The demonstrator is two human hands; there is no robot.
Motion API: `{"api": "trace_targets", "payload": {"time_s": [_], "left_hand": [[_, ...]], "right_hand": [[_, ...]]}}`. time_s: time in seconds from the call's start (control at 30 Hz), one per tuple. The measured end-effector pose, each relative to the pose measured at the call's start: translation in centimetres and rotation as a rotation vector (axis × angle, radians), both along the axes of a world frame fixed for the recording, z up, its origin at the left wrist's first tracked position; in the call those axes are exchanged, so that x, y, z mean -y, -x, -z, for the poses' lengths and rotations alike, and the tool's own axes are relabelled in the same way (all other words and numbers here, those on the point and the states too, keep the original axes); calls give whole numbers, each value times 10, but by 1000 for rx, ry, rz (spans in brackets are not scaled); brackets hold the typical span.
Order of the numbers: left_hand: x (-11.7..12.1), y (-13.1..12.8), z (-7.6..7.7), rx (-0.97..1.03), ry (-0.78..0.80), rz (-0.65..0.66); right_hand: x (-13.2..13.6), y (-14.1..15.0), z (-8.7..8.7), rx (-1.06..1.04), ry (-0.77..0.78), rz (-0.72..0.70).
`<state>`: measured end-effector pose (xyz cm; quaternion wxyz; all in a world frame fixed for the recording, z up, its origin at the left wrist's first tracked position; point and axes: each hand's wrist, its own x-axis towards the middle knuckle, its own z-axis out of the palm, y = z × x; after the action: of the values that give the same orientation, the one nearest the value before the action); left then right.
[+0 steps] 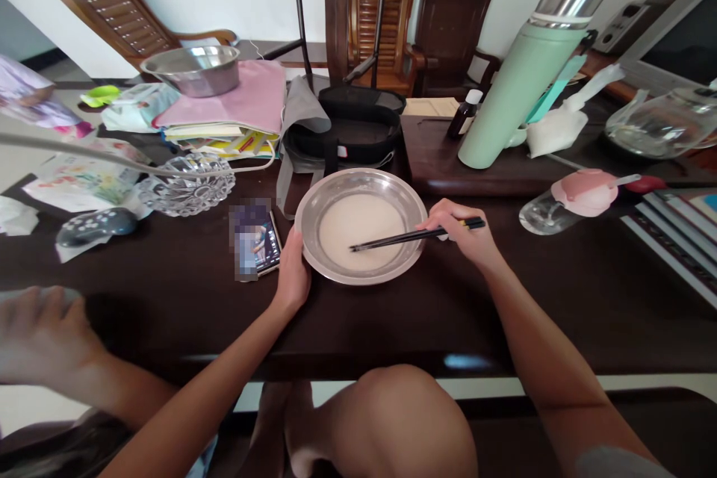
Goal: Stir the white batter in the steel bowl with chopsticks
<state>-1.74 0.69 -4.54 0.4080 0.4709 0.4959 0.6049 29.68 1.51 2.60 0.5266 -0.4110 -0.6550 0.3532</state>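
Observation:
A steel bowl (314, 198) of pale, smooth batter sits on the dark wooden table (560, 291) in front of me. My left hand (292, 272) rests against the bowl's left rim with the fingers curled on it. My right hand (462, 231) is closed on a pair of black chopsticks (403, 237), whose tips lie in the batter near the bowl's middle.
A phone (263, 243) lies left of the bowl, with a glass dish (187, 183) and a game controller (95, 225) further left. A green thermos (520, 82), a pink-lidded bottle (571, 202), a glass jug (661, 119) and books (677, 231) stand to the right. Another person's blurred hand (39, 332) is at lower left.

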Motion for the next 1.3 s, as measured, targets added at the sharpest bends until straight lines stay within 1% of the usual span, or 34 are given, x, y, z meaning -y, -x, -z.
{"api": "trace_targets", "payload": {"time_s": [0.1,0.23,0.37,0.47,0.53,0.63,0.73,0.83,0.93,1.03,1.1,1.17,1.23,1.3], "left_hand": [[0,0,0,-9,0,-4],[-1,1,3,15,1,-1],[-2,1,5,34,-1,4],[-3,1,4,43,2,18],[-4,0,3,57,4,17],[-4,0,3,38,-13,17],[-4,0,5,23,-23,21],[-5,1,6,22,-23,29],[-6,1,8,16,-23,43],[-7,2,10,25,-21,44],[-8,2,10,24,-23,27],[-8,2,10,21,-26,15],[-8,3,10,14,-31,14],[-8,2,9,13,-30,9]], "right_hand": [[0,0,-1,69,-42,37],[1,-11,-8,23,-44,98],[4,-12,-10,-12,-42,43],[4,-2,-6,74,-81,-29],[4,4,-4,141,-115,-29],[3,2,-5,137,-138,41],[3,-8,-9,23,-94,119],[5,-12,-12,-44,-34,74],[5,-4,-8,-13,-19,-12],[4,6,-3,124,-93,-42],[2,8,-1,149,-127,-4],[2,4,-3,104,-124,60],[2,-2,-6,16,-80,104],[2,-5,-8,-59,-18,95]]}}
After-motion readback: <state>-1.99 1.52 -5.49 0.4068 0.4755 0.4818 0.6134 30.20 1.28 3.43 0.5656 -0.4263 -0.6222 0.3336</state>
